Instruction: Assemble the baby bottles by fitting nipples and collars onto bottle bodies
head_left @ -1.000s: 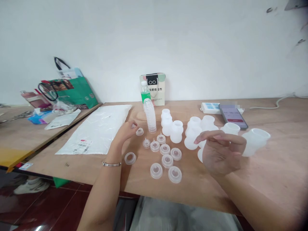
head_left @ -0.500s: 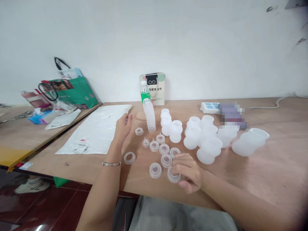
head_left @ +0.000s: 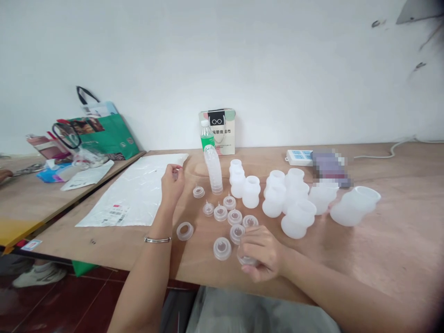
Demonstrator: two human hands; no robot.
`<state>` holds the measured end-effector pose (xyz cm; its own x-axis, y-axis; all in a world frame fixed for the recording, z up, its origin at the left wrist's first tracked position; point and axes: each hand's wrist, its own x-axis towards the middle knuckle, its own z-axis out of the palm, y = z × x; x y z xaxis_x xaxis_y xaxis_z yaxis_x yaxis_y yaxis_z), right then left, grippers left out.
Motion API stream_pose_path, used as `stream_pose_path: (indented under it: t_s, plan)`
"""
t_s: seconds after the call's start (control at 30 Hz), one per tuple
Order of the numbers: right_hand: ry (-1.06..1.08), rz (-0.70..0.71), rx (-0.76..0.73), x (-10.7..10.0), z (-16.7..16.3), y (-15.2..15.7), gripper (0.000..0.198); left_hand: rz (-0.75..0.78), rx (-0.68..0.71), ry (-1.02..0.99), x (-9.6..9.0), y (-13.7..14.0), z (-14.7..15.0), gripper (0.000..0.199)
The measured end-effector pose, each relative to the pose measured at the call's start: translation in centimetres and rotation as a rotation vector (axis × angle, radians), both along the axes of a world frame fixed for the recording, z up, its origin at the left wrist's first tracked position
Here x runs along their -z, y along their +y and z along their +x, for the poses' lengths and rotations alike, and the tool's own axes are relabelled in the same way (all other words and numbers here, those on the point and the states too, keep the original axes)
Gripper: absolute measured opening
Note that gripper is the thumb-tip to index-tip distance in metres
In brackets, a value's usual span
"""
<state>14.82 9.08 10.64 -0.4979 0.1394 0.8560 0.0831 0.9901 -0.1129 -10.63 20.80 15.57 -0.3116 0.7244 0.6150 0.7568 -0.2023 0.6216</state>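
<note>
My right hand [head_left: 261, 253] is closed around a translucent round cap [head_left: 248, 262] at the table's near edge; its fingers hide much of the cap. Several similar caps lie to its left and behind it, among them a cap [head_left: 222, 249] close by and a pointed-tip cap [head_left: 220, 212] farther back. My left hand [head_left: 173, 181] is curled beside the right edge of the white plastic mailer [head_left: 135, 189]; what its fingers hold, if anything, cannot be made out. A flat translucent ring [head_left: 185, 231] lies below it. Several frosted wavy bottles [head_left: 299, 219] stand right of the caps.
A leaning stack of clear nested pieces [head_left: 213, 171] rises before a green-labelled bottle [head_left: 207, 134] and a paper bag [head_left: 227, 134]. A power strip [head_left: 299, 157] sits at the back right. A green bag [head_left: 114, 136] stands on the adjoining left table.
My right hand has closed more fully over the near cap, its fingers now covering more of it. My left hand stays curled near the mailer. The whole view has shifted slightly.
</note>
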Motion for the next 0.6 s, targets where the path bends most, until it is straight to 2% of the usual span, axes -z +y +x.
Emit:
stream_pose_path:
  t_s: [0.13, 0.3, 0.6]
  plan:
    - [0.027, 0.166, -0.065, 0.2, -0.5, -0.7, 0.03, -0.012, 0.013, 0.006, 0.2, 0.1, 0.2, 0.012]
    - [0.025, 0.26, -0.103, 0.1, -1.2, -1.7, 0.036, -0.031, 0.031, 0.018, 0.3, 0.2, 0.1, 0.014]
    - [0.046, 0.293, -0.131, 0.0, -2.0, -2.6, 0.064, -0.031, 0.076, 0.04, 0.7, 0.5, 0.3, 0.015]
